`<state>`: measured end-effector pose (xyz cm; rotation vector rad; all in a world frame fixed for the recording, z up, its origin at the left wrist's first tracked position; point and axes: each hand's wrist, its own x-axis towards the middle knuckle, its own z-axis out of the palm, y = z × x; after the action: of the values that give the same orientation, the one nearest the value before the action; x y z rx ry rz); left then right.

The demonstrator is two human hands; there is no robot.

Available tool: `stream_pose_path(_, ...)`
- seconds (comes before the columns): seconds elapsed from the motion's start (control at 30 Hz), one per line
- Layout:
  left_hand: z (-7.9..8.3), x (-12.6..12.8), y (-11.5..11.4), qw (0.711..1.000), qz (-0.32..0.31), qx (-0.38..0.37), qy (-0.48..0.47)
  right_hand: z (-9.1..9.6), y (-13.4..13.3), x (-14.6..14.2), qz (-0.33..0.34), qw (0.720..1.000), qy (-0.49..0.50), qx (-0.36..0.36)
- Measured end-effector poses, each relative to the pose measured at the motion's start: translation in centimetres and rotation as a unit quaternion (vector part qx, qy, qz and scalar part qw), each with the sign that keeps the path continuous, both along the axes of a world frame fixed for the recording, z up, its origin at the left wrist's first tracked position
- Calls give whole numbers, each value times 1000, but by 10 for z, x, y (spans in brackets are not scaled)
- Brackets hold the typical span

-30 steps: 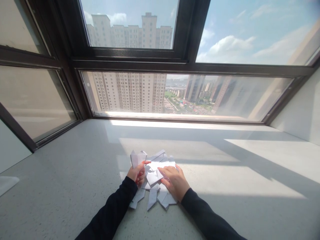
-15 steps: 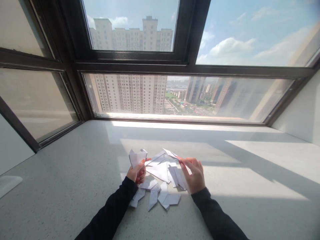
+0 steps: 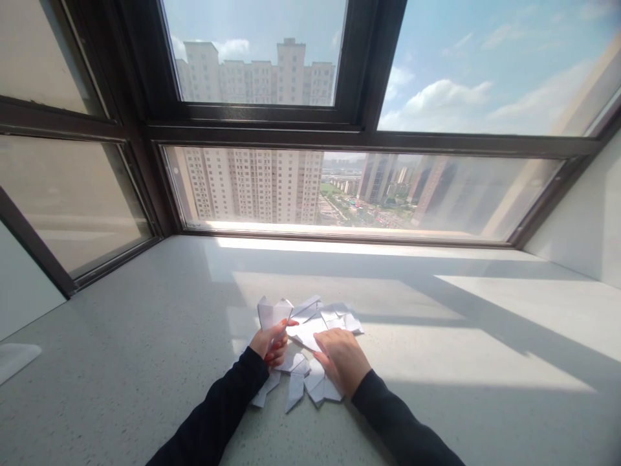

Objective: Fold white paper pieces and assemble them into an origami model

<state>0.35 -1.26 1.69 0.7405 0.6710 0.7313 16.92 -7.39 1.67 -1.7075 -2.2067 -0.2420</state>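
Observation:
A heap of small folded white paper pieces lies on the pale speckled sill in front of me. My left hand is closed on a bundle of joined folded paper pieces, held upright above the heap's left side. My right hand rests palm down on the heap, fingers curled over the loose pieces; whether they grip one is hidden. Both arms wear black sleeves.
Dark-framed windows run along the far edge of the sill, with tower blocks outside. A white wall closes the right side. Sun patches and frame shadows cross the sill. A pale flat shape shows at the left edge.
Half a second ago my right hand was lifted to the right with several pieces raised; it has come back down onto the heap. The left hand kept its bundle and barely shifted.

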Motion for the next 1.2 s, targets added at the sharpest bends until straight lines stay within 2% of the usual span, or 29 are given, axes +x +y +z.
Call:
stream_pose_path(0.13, 1, -1, 1, 1000, -3, -5, -5, 3, -1, 8, 30, 994, 47, 95)
stream_pose_path(0.27, 5, -3, 0, 1000, -1, -6, -17, 10, -6, 17, 5, 959, 188, 211)
stream_pose_path(0.37, 7, -3, -2, 1000, -4, -8, -24, 14, -11, 20, -3, 912, 341, 227)
stream_pose_path(0.47, 8, 1, -4, 999, -27, -5, -23, 18, -16, 17, 46, 880, 424, 210)
stream_pose_path(0.53, 9, 5, -8, 998, -64, -2, -14, 21, -20, 12, 101, 885, 403, 213)
stream_pose_path(0.6, 9, 9, -13, 995, -102, -2, -3, 25, -23, 7, 145, 904, 344, 208)
stream_pose_path(0.7, 10, 13, -22, 993, -113, 5, 11, 27, -25, 1, 178, 921, 300, 173)
stream_pose_path(0.77, 10, 14, -27, 992, -120, 25, 19, 27, -25, 0, 184, 922, 301, 159)
stream_pose_path(0.93, 10, 14, -33, 976, -204, 76, 26, 24, -22, 0, 182, 919, 301, 176)
stream_pose_path(1.07, 9, 15, -36, 972, -207, 111, 25, 25, -23, -1, 193, 919, 291, 183)
stream_pose_path(1.2, 8, 15, -39, 973, -199, 115, 27, 27, -23, -2, 198, 919, 286, 187)
